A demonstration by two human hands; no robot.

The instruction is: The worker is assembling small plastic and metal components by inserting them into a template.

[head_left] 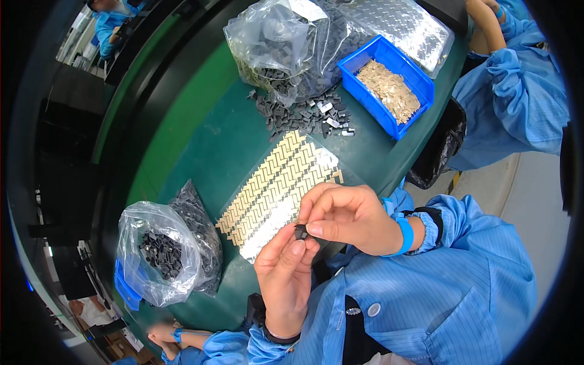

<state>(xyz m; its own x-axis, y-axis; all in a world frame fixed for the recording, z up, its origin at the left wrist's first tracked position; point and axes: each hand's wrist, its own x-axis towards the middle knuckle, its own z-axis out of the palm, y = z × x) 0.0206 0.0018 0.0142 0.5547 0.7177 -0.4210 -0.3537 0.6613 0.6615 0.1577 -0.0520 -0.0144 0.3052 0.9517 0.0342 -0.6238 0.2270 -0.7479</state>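
Observation:
Just beyond the front edge of the table, my two hands meet around a small black plastic part [300, 232]. My left hand [283, 280] pinches it from below with thumb and fingertips. From the right, my right hand [359, 220] also grips it between thumb and forefinger, covering much of it. Beyond my hands, a clear sheet [248, 250] lies flat on the green table, bearing rows of pale yellow L-shaped stickers [267, 188]. Further back, a loose heap of similar black parts [298, 115] spills out before a big clear plastic bag [277, 45] full of them.
A blue bin [365, 108] with small tan pieces stands at the back right, beside silvery packaging [420, 36]. Another open bag [161, 249] of black parts sits at the left, against a blue tray [126, 286]. Co-workers' sleeves [514, 91] show at right and lower left.

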